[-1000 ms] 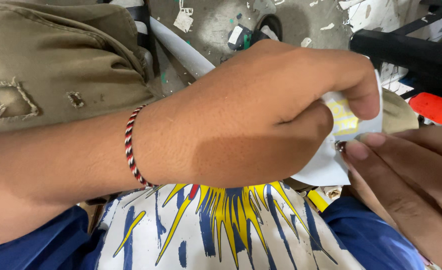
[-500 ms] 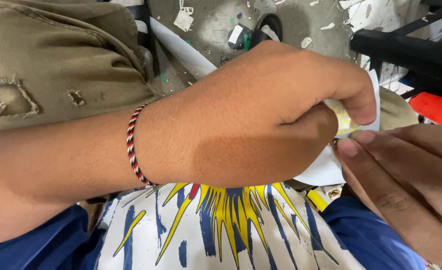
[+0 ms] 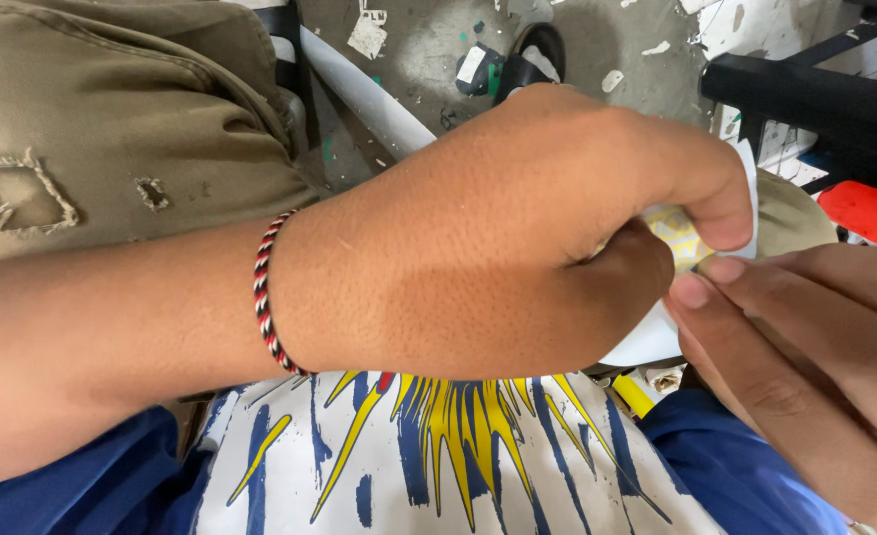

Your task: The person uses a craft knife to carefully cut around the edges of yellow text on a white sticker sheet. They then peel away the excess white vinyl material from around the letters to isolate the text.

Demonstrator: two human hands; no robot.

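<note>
The left hand (image 3: 518,238) pinches a small white-and-yellow paper piece (image 3: 681,238), its grip clamped on it. The right hand (image 3: 805,357) touches the paper's lower edge with its fingertips (image 3: 691,290); I cannot tell whether that grip is closed.

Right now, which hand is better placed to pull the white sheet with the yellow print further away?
Probably the left hand: its thumb and forefinger already pinch the white sheet with yellow print. The right hand only touches its edge with fingertips.
</note>
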